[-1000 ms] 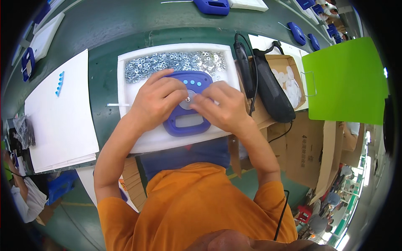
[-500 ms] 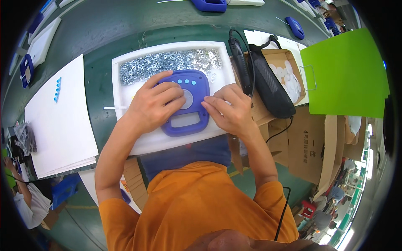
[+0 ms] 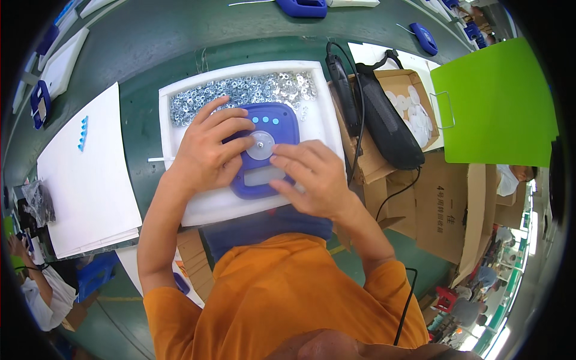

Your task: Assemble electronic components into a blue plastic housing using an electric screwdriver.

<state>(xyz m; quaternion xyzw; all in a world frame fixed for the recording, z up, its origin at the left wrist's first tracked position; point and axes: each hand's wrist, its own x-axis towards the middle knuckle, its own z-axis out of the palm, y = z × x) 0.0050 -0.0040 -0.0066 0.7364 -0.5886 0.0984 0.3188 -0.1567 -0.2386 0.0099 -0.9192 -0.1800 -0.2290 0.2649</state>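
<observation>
A blue plastic casing (image 3: 282, 123) with a handle cut-out lies in a white foam tray (image 3: 207, 215). Three light-blue dots run along its upper part. On its middle sits a translucent white disc (image 3: 261, 153) with a small metal piece at its centre. My left hand (image 3: 213, 144) holds the casing by its left side, one finger reaching the disc's edge. From the right, my right hand (image 3: 309, 177) brings its fingertips to the disc's right edge, thumb apart and low by the cut-out. Many metal nuts or washers (image 3: 240, 90) fill the tray's far side.
White sheets (image 3: 84, 180) with a blue strip lie at left. To the right are a black handheld tool (image 3: 343, 90), a black mesh pouch (image 3: 384, 114), a cardboard box of white discs (image 3: 414, 117), a green panel (image 3: 492, 102) and a large carton (image 3: 444, 210). More blue casings (image 3: 300, 7) lie beyond.
My right hand has left the casing's right edge and moved left to the disc, its fingers spreading. My left hand has drawn back slightly, uncovering more of the disc.
</observation>
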